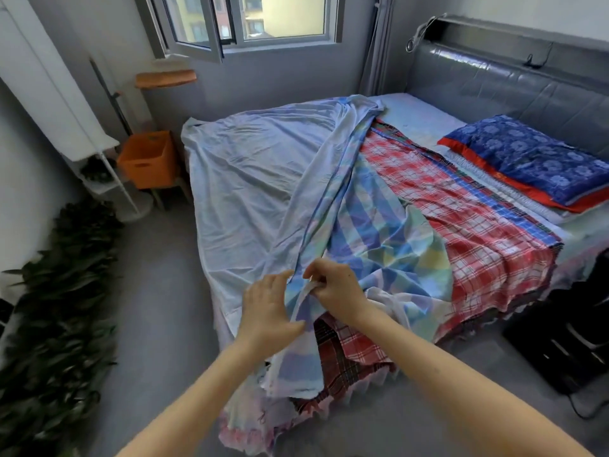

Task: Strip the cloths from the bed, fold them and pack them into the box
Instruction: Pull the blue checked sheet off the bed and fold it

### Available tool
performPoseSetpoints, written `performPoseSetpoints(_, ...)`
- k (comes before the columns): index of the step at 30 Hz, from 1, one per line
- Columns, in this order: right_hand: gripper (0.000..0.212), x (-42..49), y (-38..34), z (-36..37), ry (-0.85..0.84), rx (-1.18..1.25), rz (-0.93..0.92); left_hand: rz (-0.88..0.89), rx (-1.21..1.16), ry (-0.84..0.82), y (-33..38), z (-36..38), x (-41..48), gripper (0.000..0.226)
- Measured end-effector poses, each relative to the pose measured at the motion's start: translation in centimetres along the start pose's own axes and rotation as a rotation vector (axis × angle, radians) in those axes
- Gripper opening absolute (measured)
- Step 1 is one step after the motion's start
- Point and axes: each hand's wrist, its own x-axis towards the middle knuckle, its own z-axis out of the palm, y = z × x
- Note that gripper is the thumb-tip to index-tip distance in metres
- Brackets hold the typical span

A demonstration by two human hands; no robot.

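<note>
Pale blue pastel-checked sheet point(372, 225), red plaid cloth point(461, 219), blue floral pillow point(534, 159), orange box point(148, 159).

A pale blue sheet point(250, 179) is spread left of a red plaid cloth point(461, 209) on the bed point(415, 117); an orange plastic box point(148, 159) is placed further left.

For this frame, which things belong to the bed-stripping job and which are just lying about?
Job: pale blue sheet, pinched by left hand and right hand; red checked cloth beneath it; bed; orange box beside the bed.
Lying about: blue pillow; plants; wooden shelf; window.
</note>
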Motion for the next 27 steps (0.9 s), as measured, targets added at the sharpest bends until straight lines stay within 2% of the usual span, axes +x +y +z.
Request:
performPoseSetpoints(1, 0.020, 0.0, -0.3, 0.0, 0.000, 0.000, 0.007, 0.088, -0.033, 0.034, 1.4, 1.5, 0.6, 0.055)
performPoseSetpoints(3, 0.019, -0.3, -0.2, -0.6, 0.037, 0.012, 0.031, 0.086, -0.125, 0.134, 3.2, 2.6, 1.9, 0.014)
performPoseSetpoints(4, 0.019, -0.4, 0.0, -1.0, 0.069, 0.024, 0.049, 0.075, -0.117, 0.158, 3.6, 2.7, 2.5, 0.005)
performPoseSetpoints(10, 0.009, -1.4, 4.1, -2.8, 0.306, -0.086, 0.075, 0.273, 0.058, 0.267, 6.8, 2.1, 5.7, 0.010)
performPoseSetpoints(13, 0.025, -1.0, 8.0, -3.3, 0.415, -0.095, 0.217, 0.306, 0.092, 0.339, 9.5, 0.6, 7.5, 0.021)
performPoseSetpoints(15, 0.024, -0.7, 11.4, -4.4, 0.447, -0.106, 0.306, 0.289, 0.073, 0.410, 11.4, -0.5, 8.4, 0.025)
performPoseSetpoints(18, 0.016, -0.2, 16.6, -6.6, 0.367, -0.100, 0.326, 0.234, 0.053, 0.518, 13.5, -2.0, 9.6, 0.025)
performPoseSetpoints(20, 0.025, -0.1, 19.0, -7.5, 0.232, -0.132, 0.299, 0.206, 0.058, 0.571, 14.3, -3.1, 10.1, 0.026)
performPoseSetpoints(23, 0.045, 0.4, 22.5, -9.2, 0.001, -0.182, 0.144, 0.131, 0.122, 0.631, 15.8, -3.9, 11.2, 0.025)
performPoseSetpoints(25, 0.054, 0.5, 23.4, -10.6, -0.115, 0.045, 0.101, 0.073, 0.170, 0.674, 16.3, -4.2, 11.2, 0.026)
performPoseSetpoints(27, 0.045, 1.0, 23.6, -11.6, -0.057, 0.326, 0.169, 0.000, 0.191, 0.711, 16.7, -4.4, 10.8, 0.027)
